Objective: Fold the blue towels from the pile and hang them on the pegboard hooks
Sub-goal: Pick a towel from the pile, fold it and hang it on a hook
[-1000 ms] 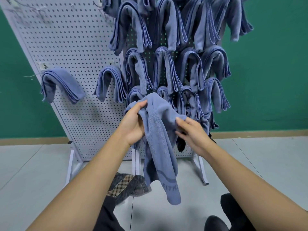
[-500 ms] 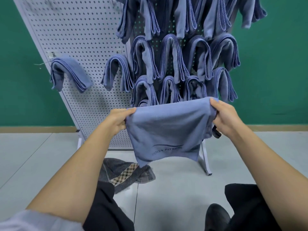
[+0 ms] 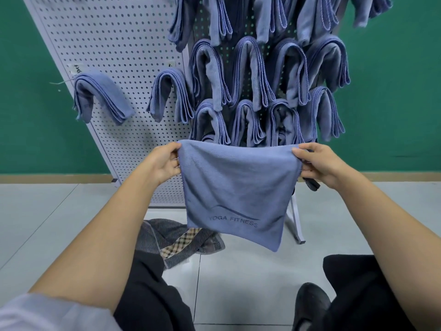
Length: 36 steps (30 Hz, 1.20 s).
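So the person is holding up one soft blue microfibre towel [image 3: 236, 187] with "YOGA FITNESS" printed near its bottom edge, stretching it out flat in the air just in front of the white perforated metal pegboard [image 3: 114, 56]. The left hand [image 3: 164, 163] is pinching the top left corner and the right hand [image 3: 319, 163] is pinching the top right one. Both are clamped on the cloth and well apart, so the top edge is pulling straight and the rest is hanging free above the pale tiled floor [image 3: 59, 223]. Progress-wise I'd say it's getting pretty far along: a whole bunch of folded blue towels [image 3: 250, 72] are already draping over hooks on the right part of the board, packed in rows and touching each other, and a lone folded towel [image 3: 100, 96] is hanging by itself further left. The held one is hanging like a flat sheet, so it's not getting hung just yet. My guess is it's needing its folds first, then a hook, probably on the barer left side. No pile of blue towels is showing, so I can't tell how many are left. A crumpled grey cloth with a plaid strip [image 3: 176, 242] is lying on the floor below.
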Tool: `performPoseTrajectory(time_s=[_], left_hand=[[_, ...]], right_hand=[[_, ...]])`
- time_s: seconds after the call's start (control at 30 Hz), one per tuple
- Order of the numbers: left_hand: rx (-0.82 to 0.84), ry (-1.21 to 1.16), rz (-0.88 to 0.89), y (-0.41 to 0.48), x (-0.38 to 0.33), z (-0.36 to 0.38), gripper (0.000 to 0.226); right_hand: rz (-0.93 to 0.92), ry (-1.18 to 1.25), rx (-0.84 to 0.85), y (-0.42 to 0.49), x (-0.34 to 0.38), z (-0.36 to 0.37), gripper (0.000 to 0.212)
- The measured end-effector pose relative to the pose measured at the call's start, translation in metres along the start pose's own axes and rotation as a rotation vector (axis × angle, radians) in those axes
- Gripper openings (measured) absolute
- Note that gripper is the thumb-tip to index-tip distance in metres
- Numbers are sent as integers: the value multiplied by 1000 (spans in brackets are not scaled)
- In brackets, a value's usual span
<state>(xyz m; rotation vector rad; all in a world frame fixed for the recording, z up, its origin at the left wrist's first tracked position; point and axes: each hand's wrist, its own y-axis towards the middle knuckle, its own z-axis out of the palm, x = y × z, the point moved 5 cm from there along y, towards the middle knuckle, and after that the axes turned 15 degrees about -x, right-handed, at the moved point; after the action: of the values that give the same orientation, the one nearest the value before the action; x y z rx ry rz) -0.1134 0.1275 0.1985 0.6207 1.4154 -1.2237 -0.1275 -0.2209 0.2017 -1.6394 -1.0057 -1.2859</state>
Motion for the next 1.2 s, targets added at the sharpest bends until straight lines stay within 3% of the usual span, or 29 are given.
performPoseTrajectory(time_s=[0.13,0.43,0.57,0.8,0.97,1.07,1.2], left_hand=[[-69,72,33,-1,-1,-3,15],[-39,156,117,-7,-6,-4,14],[-23,245,192,-9,-7,-4,22],[-163,564,554,-15,-15,0,21],[-229,791,747,-14,-19,2,9],[-185,702,691,-8,-18,-2,14],[20,286,359,-2,-14,-5,13]], right_hand=[[26,53,-29,5,-1,-5,29],[-81,-22,-41,9,-3,-9,29],[-149,-207,-40,13,-5,-9,32],[-448,-427,-245,12,3,-16,21],[-494,-500,-318,13,6,-19,13],[-482,-430,-264,16,5,-22,14],[-220,35,-61,11,2,-20,23]])
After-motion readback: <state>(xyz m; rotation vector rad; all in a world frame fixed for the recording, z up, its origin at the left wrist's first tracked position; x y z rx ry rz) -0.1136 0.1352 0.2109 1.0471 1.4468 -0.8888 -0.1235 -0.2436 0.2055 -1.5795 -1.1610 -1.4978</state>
